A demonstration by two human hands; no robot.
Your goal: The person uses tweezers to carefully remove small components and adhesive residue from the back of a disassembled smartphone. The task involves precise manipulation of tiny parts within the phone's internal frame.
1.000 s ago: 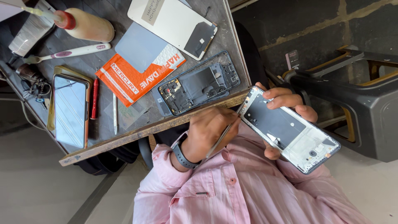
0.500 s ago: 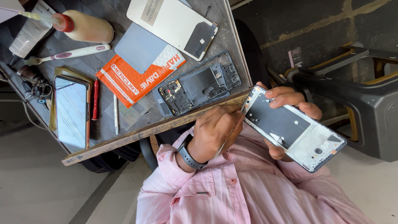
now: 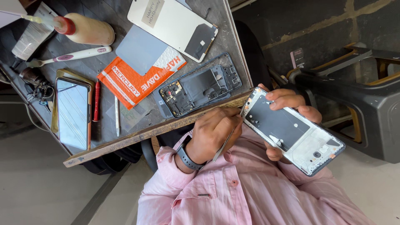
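Just off the near wooden edge of the table (image 3: 137, 135), over the lap, a stripped phone frame (image 3: 291, 131) is gripped by the right hand (image 3: 291, 101). Fingers are wrapped over its far long edge and the thumb is pressed on the near one. A thin metal tool (image 3: 224, 145) is pinched in the left hand (image 3: 214, 133), fingers clenched round it, with the tip brought to the frame's left corner. That corner is almost touching the table edge, so it's tight there.

More room is left to the right, up to a black plastic seat (image 3: 366, 100). An opened phone body (image 3: 200, 89) is parked right at the table's near edge, just beside an orange packet (image 3: 141, 79). A white back panel (image 3: 171, 25) is set farther off.
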